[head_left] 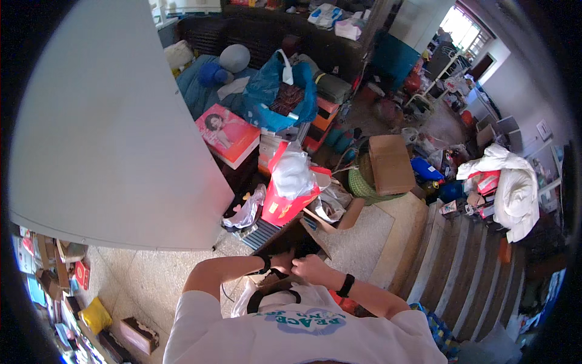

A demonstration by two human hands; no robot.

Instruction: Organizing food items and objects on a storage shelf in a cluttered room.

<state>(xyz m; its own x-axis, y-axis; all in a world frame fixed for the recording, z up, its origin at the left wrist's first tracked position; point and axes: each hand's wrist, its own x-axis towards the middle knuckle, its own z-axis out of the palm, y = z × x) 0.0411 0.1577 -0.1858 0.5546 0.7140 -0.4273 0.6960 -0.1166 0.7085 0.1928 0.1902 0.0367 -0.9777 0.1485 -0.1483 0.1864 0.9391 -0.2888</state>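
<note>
The left hand [282, 262] and right hand [311, 268] met at the near side of the open cardboard box [281, 237], the right's fingers curled, though I could not tell what either gripped. A hard tug might have toppled the red bag [280, 208] crowded just beyond. Speckled floor [357, 242] lay between a white cabinet [115, 133] at left and steps [451, 261] at right.

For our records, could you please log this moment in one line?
left hand: at open box; right hand: at same box; grip: unclear; beyond box: red bag
</note>
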